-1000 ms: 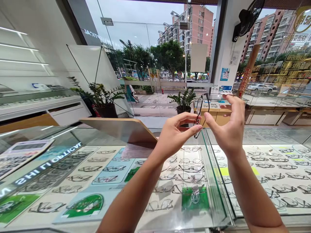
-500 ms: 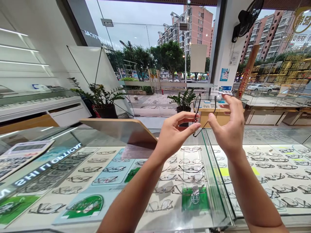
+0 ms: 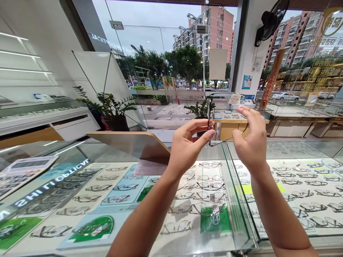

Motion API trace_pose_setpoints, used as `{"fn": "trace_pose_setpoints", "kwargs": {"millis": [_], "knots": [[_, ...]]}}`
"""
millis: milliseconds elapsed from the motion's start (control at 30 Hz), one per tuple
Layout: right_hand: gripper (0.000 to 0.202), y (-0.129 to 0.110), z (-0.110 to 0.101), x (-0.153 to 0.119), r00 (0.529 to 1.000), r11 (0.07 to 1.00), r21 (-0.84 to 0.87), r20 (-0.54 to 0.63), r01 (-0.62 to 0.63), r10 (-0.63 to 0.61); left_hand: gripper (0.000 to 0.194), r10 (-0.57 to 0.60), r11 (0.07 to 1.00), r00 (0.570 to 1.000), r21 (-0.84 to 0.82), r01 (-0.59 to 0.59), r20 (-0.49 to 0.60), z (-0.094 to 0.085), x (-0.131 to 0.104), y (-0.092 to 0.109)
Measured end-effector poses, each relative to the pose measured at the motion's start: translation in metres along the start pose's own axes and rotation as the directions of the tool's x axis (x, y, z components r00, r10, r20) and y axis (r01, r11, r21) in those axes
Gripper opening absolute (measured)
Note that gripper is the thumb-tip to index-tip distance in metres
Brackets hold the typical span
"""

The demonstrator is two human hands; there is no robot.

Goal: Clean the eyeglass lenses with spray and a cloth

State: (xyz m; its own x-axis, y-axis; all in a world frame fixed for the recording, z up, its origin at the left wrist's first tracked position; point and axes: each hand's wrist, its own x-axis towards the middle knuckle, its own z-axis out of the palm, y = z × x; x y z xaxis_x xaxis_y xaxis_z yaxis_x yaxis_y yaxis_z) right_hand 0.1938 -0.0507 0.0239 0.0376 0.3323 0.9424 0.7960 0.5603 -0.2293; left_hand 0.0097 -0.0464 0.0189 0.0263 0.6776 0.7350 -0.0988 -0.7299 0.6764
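A pair of thin dark-framed glasses (image 3: 209, 110) is held up above the glass display counter, its temples reaching toward the right. My left hand (image 3: 189, 144) pinches the front of the frame between thumb and fingers. My right hand (image 3: 251, 139) is raised at the temple side, thumb and fingers apart, with one temple curving down close to the thumb. No grip of the right hand on the glasses shows. Under both arms, rows of eyeglasses (image 3: 210, 186) lie inside the display case (image 3: 238, 192).
On the counter's left side are a wooden-edged tilted board (image 3: 128, 142) and a calculator (image 3: 28, 167). Potted plants (image 3: 115, 112) stand by the glass front. Another counter (image 3: 289, 125) is at the back right, and a black fan (image 3: 270, 21) hangs on the pillar.
My left hand has shifted slightly left with the glasses. Their temples have swung and now spread wider to the right. My right hand has its thumb and fingers still apart.
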Motion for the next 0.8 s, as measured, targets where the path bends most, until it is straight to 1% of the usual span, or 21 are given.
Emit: {"fn": "trace_pose_setpoints", "kwargs": {"millis": [133, 333, 500, 567, 633, 733, 800], "knots": [[0.047, 0.002, 0.003, -0.001, 0.997, 0.999, -0.031, 0.063, -0.042, 0.044, 0.027, 0.030, 0.999, 0.999, -0.025, -0.031, -0.040, -0.001, 0.001, -0.004], [0.039, 0.009, 0.010, -0.006, 0.977, 0.991, -0.072, 0.171, -0.115, 0.125, 0.030, 0.059, 0.998, 0.992, 0.002, -0.059, -0.112, -0.002, 0.003, -0.008], [0.035, 0.011, 0.011, -0.008, 0.971, 0.990, -0.071, 0.197, -0.124, 0.136, 0.032, 0.059, 0.998, 0.993, 0.032, -0.055, -0.106, -0.002, 0.004, -0.010], [0.029, 0.007, 0.009, -0.006, 0.976, 0.994, -0.003, 0.190, -0.109, 0.108, 0.032, 0.051, 0.998, 0.995, 0.046, -0.047, -0.083, -0.002, 0.004, -0.011], [0.024, 0.000, 0.005, -0.003, 0.979, 0.987, 0.129, 0.193, -0.098, 0.072, 0.032, 0.045, 0.998, 0.998, 0.053, -0.042, -0.041, -0.002, 0.003, -0.011], [0.024, -0.010, 0.002, -0.001, 0.970, 0.932, 0.336, 0.238, -0.132, 0.052, 0.033, 0.058, 0.997, 0.998, 0.051, -0.059, 0.017, 0.000, 0.002, -0.011], [0.024, -0.014, 0.003, -0.002, 0.960, 0.884, 0.429, 0.270, -0.187, 0.072, 0.039, 0.060, 0.998, 0.998, 0.035, -0.061, 0.024, 0.002, 0.001, -0.012]]}}
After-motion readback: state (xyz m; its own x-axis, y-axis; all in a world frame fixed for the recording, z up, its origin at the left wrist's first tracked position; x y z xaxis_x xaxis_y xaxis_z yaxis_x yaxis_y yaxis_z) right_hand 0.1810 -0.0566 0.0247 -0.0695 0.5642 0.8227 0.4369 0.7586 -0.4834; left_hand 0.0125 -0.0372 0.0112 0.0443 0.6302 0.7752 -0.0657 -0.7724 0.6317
